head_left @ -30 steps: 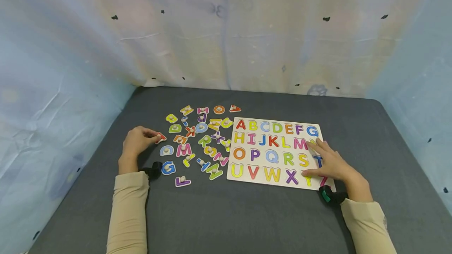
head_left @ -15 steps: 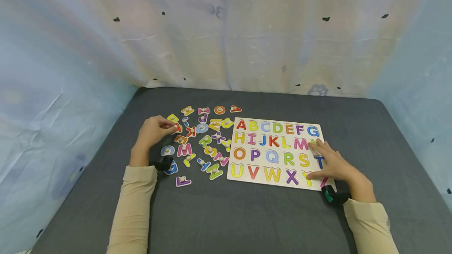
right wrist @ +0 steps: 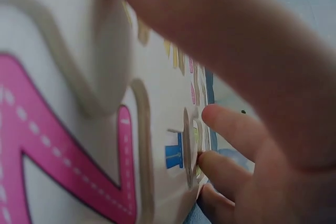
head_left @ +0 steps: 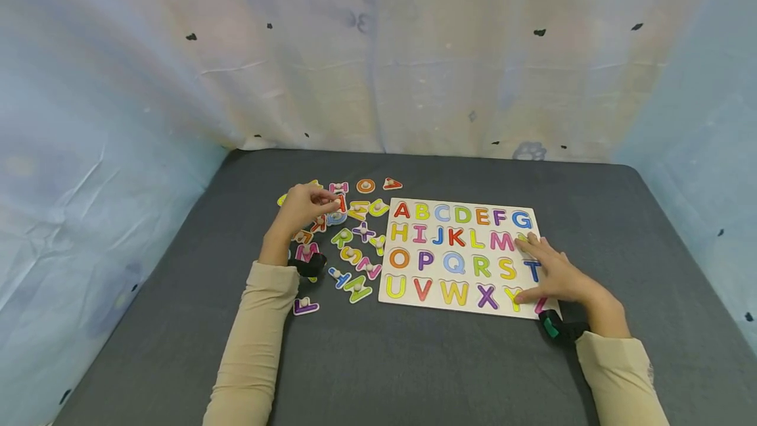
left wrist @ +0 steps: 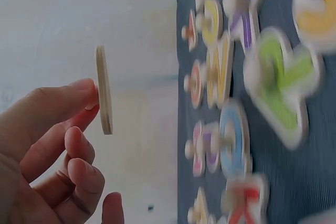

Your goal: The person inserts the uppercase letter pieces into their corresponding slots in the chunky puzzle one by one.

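Note:
My left hand point(head_left: 300, 210) pinches a red letter piece point(head_left: 340, 204), which looks like an A, between thumb and fingertips. It is held up above the loose letters. In the left wrist view the piece point(left wrist: 104, 95) stands edge-on, showing pale wood, with the other fingers loosely bent below. My right hand point(head_left: 556, 273) rests with spread fingers on the right end of the alphabet board point(head_left: 437, 274), covering parts of several letters there. In the right wrist view, the pink Z recess point(right wrist: 68, 156) and a blue T recess point(right wrist: 173, 153) lie near my fingers.
Several loose knobbed letter pieces lie left of the board, among them an orange O point(head_left: 366, 186), a green R point(head_left: 342, 237) and a purple F point(head_left: 305, 306). The dark grey table point(head_left: 378, 367) is bordered by a pale curtain point(head_left: 437, 84) at the back.
My left hand has carried the red letter piece rightward and slightly up, from the left edge of the loose letters to over their middle. My right hand stays on the board.

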Motion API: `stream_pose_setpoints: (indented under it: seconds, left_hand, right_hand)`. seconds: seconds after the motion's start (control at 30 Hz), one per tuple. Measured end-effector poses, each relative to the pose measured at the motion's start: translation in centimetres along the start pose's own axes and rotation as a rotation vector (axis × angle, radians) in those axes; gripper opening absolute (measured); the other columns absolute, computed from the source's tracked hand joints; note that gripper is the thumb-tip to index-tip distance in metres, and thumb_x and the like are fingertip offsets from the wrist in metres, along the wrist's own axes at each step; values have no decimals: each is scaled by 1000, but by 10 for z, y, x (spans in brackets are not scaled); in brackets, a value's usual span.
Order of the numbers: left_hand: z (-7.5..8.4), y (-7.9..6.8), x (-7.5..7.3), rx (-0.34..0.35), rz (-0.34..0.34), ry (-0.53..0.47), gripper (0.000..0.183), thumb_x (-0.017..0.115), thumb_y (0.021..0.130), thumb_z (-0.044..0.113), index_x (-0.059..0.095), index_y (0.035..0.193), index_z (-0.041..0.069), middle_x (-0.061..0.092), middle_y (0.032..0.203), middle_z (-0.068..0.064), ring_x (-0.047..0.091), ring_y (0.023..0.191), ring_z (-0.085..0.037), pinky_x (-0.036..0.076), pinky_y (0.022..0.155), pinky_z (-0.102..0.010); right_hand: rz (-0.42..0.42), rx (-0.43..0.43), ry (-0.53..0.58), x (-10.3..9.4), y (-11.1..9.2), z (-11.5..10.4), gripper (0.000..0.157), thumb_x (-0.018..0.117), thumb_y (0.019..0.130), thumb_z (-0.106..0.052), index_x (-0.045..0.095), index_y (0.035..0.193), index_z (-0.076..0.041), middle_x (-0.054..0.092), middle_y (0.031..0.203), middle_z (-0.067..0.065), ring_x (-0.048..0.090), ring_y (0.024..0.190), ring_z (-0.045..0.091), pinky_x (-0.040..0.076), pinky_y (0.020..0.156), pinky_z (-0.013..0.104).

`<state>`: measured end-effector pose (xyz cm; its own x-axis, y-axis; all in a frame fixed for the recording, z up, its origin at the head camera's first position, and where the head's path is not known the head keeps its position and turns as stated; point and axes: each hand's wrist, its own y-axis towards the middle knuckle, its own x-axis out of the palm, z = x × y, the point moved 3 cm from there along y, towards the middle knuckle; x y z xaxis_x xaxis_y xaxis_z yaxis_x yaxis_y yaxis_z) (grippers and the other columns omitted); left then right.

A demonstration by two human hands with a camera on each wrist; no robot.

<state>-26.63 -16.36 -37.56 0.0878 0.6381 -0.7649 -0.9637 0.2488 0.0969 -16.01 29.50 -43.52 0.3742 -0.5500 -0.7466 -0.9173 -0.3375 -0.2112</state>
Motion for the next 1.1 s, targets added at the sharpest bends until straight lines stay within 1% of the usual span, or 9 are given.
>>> stream_pose_setpoints:
  seconds: [0.17,0.23,0.37,0.5,0.63,0.77,0.9,1.0,1.1]
  left_hand:
    - [15,12,20,65,-35,-107,19,70,87,18,75,98,2,62,79,-9,48,65,-15,39,61,-25]
    - [20,17,28,73,-58,-146,19,70,87,19,75,96,3,60,77,-5,47,65,-14,39,61,-25]
    - [29,29,47,83,-107,-165,19,70,88,20,75,96,4,64,80,-7,48,65,-13,39,61,-24]
    - [39,41,63,54,-165,-142,22,69,89,20,75,102,4,67,90,-13,49,66,-12,40,61,-22]
    - [47,48,75,31,-180,-127,21,70,89,20,75,100,5,64,91,-12,47,67,-12,39,60,-22]
    - [47,56,86,6,-187,-106,18,70,88,20,76,97,7,68,88,-10,49,65,-11,38,59,-22]
    - [44,62,96,-21,-213,-81,17,70,87,21,77,97,9,71,89,-9,55,68,-11,41,62,-21]
    - [43,66,100,-30,-227,-72,18,70,87,21,77,98,8,73,96,-10,60,74,-14,44,66,-22]
    - [46,67,102,-49,-234,-47,18,70,88,21,77,98,8,74,100,-11,64,82,-20,48,72,-27]
  right_hand:
    - [1,0,-1,1,1,2,112,88,62,-34,27,149,1,4,156,36,-6,142,59,-3,102,80]
    - [2,0,0,1,1,2,113,89,62,-35,27,149,1,4,156,36,-5,142,59,-2,102,80]
    - [5,0,-11,1,0,1,112,88,62,-35,28,149,1,5,156,36,-4,142,60,-1,102,80]
    - [0,17,-20,1,-2,-3,107,88,63,-33,32,148,0,5,156,37,-4,142,60,-1,102,80]
    - [-19,62,-39,2,-1,-10,106,88,63,-37,34,147,-2,6,156,36,-4,142,59,-1,102,80]
    - [-29,85,-52,3,-1,-14,106,88,63,-39,34,148,-2,6,156,36,-4,143,58,0,102,80]
    - [-23,70,-60,4,-1,-16,106,88,63,-37,34,147,-1,7,155,37,-2,141,61,2,100,81]
    - [-24,64,-55,4,-1,-16,106,88,63,-37,34,147,-1,7,155,37,-2,141,61,2,100,82]
    - [-29,66,-46,5,-1,-16,107,88,63,-38,33,148,-2,6,155,37,-3,141,60,1,100,81]
